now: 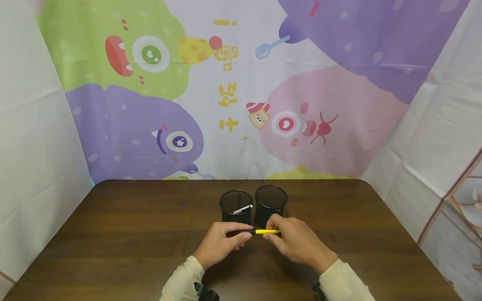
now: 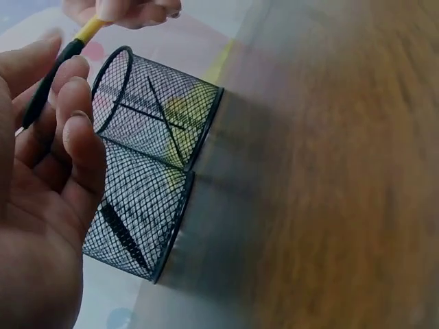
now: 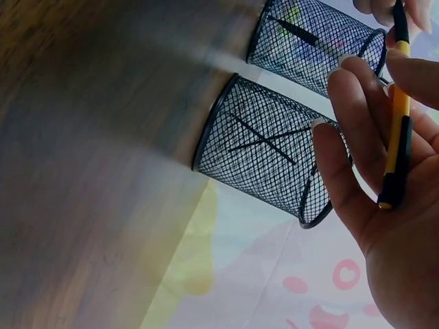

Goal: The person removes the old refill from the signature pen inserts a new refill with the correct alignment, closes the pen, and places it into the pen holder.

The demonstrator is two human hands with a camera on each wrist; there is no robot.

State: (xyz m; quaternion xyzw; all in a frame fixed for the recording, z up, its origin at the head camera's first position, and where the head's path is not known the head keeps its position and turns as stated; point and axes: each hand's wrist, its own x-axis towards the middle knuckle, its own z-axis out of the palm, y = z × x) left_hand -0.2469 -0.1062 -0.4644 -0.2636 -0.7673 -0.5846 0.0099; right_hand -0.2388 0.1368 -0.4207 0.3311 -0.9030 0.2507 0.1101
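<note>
A yellow and black pen [image 1: 267,232] lies level between both hands, close in front of two black mesh pen cups. My left hand [image 1: 219,244] pinches its black front end between thumb and fingers. The yellow barrel is held by my right hand [image 1: 301,243]; in the right wrist view its black rear end crosses the palm. Inside the left pen cup [image 1: 235,217] leans a white pen [image 1: 243,209], whose black grip [image 2: 123,236] shows through the mesh. Beside it stands the right pen cup [image 1: 271,197], with thin dark lines crossing on its mesh side [image 3: 267,140].
Both cups stand upright, side by side, on a dark brown wooden table [image 1: 138,236]. Behind the table hangs a cloth [image 1: 232,154] printed with cartoon monsters. Pale cloth walls [image 1: 25,125] close in the left and right sides.
</note>
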